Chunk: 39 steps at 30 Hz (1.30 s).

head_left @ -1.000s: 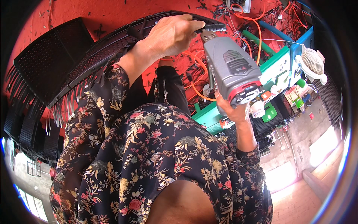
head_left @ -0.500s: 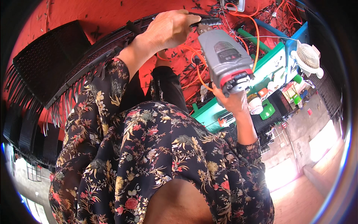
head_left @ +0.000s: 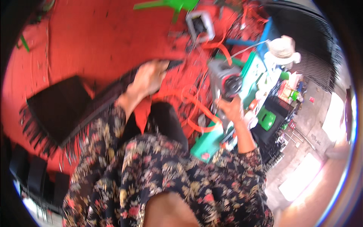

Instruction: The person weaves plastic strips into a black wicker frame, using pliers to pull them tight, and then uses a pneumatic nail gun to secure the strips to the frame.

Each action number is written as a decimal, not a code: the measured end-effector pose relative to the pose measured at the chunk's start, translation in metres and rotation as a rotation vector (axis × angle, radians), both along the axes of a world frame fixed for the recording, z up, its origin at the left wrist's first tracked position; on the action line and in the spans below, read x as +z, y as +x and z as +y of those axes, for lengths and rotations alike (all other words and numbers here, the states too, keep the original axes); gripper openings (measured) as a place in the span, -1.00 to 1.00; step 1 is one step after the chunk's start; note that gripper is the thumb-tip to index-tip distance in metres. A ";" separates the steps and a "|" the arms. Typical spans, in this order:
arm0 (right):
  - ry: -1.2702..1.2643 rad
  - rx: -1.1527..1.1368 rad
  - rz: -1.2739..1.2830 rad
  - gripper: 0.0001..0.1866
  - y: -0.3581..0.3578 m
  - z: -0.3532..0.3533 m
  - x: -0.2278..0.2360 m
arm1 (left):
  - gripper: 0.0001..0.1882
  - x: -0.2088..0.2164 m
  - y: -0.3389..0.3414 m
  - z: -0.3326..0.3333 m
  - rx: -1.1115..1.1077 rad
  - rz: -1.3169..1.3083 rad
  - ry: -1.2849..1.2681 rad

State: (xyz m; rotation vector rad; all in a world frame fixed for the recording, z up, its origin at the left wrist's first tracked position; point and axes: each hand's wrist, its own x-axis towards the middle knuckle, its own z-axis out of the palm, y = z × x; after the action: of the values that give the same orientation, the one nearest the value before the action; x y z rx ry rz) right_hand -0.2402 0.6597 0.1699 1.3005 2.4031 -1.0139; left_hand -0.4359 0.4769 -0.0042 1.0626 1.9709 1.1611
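My left hand [head_left: 146, 77] is closed on the long dark bar of a black woven panel [head_left: 58, 109], whose loose strips hang in a fringe along its lower edge. Motion blur softens the fingers. To the right, my right hand [head_left: 231, 109] grips a grey handheld power tool [head_left: 219, 72] with a red ring round a dark round end [head_left: 232, 85]. A gap separates the tool from my left hand and the bar. Most of the tool's handle is hidden by the hand.
A green table [head_left: 206, 145] with small items runs along my right, with a white fan [head_left: 281, 49] at its far end. Orange cords [head_left: 202, 108] loop over the red floor covering [head_left: 94, 41]. Beyond lie a grey-framed box [head_left: 200, 26] and green plastic furniture [head_left: 181, 4].
The tool has moved away from my left hand and turned. My left hand sits lower and further left in view, still on the bar. The view has shifted, showing more red floor.
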 end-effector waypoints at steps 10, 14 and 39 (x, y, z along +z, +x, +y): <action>-0.195 -0.265 0.125 -0.23 -0.048 0.180 -0.076 | -0.61 0.013 -0.014 0.005 0.012 0.103 0.017; -0.045 -0.196 -0.031 -0.25 -0.111 0.290 -0.151 | -0.62 0.022 -0.031 0.008 -0.002 0.139 -0.114; 0.658 0.161 0.046 -0.72 -0.136 0.644 -0.297 | -0.69 0.035 -0.050 0.043 0.039 0.339 -0.407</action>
State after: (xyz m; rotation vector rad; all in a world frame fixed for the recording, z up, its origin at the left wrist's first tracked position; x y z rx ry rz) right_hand -0.3762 1.3034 -0.1275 1.2220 2.9468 -0.1998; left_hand -0.4858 0.5196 0.0306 1.0533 2.3657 0.5795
